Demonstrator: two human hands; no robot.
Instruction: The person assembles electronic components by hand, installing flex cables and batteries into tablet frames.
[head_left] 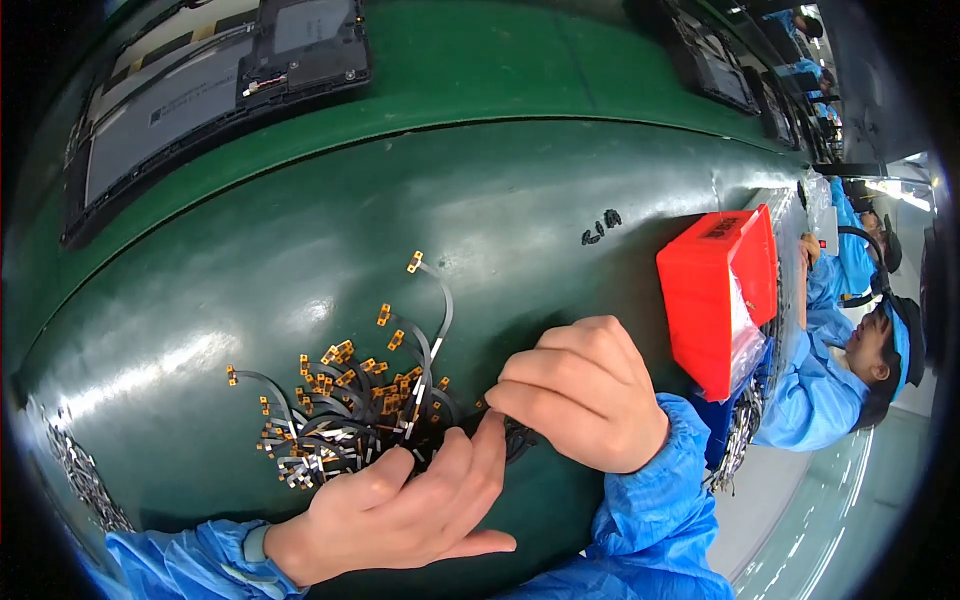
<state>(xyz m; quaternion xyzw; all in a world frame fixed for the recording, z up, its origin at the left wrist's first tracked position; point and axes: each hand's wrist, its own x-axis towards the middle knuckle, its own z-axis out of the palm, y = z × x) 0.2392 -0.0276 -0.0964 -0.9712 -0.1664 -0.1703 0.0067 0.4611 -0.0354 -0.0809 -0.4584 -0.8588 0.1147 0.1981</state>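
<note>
Your left hand point(410, 510) is resting at the lower middle of the frame, its fingers narrowly spaced and reaching toward the right, its thumb standing apart below them. Your right hand point(580, 395) is sitting just beside it, right of centre, with its fingers tightly bent and their tips meeting the left fingertips. Whether either hand is gripping anything you cannot tell from this view; the contact spot is hiding behind your fingers.

A dark cable point(520, 441) is showing as a short curve beneath your right hand. The pile of flex cables point(350, 425) is lying left of centre on the green work surface point(230, 270), reaching in under your left fingers.

The main risk is probably snagging: the strands are crossing one another, so pulling one could be dragging its neighbours along. Pinching hard near a connector could be creasing a ribbon, and your left hand could be pressing down on the loose ends it is covering.

The dark cable is bowing, so its long axis is bending rather than running straight; its ends are hiding. In the pile, the longest cable point(446, 305) is running upward from the middle, arching over so its orange connector point(415, 262) is pointing toward the upper left.
</note>
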